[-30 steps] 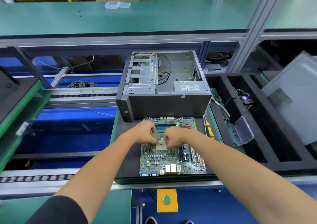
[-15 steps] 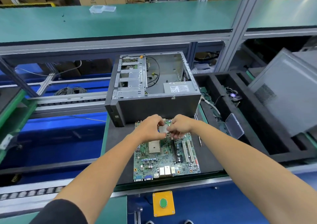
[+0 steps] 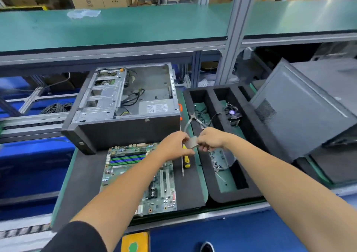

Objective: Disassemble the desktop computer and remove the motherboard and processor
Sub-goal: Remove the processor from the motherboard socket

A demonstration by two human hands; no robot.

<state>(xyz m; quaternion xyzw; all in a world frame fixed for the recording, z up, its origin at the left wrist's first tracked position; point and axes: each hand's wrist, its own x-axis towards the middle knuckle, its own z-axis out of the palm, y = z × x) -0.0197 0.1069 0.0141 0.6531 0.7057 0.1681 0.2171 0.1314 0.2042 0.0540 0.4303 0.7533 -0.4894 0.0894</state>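
The green workbench shelf (image 3: 135, 27) ran across the top of the view, a clear plastic box (image 3: 83, 13) lying on it. Below it, the open computer case (image 3: 123, 107) lay on its side on the black foam mat (image 3: 87, 174), its interior bare apart from loose cables and the power supply at the near right corner. To the right, the removed grey side panel (image 3: 301, 108) leaned tilted over the black foam tray (image 3: 249, 193), in whose compartments lay a small fan (image 3: 232, 114) and a circuit board (image 3: 218, 159). The motherboard (image 3: 125, 166) lay flat on the mat just in front of the case, partly hidden by the left forearm. A yellow-handled screwdriver (image 3: 185, 161) lay on the mat just beside the board's right edge.

Above that edge of the mat, between the motherboard and the tray, both hands met in the air. The left hand (image 3: 174, 145) and the right hand (image 3: 211, 138) each pinched an edge of the processor (image 3: 192, 142), a small grey square held tilted between the fingertips, clear of the board.
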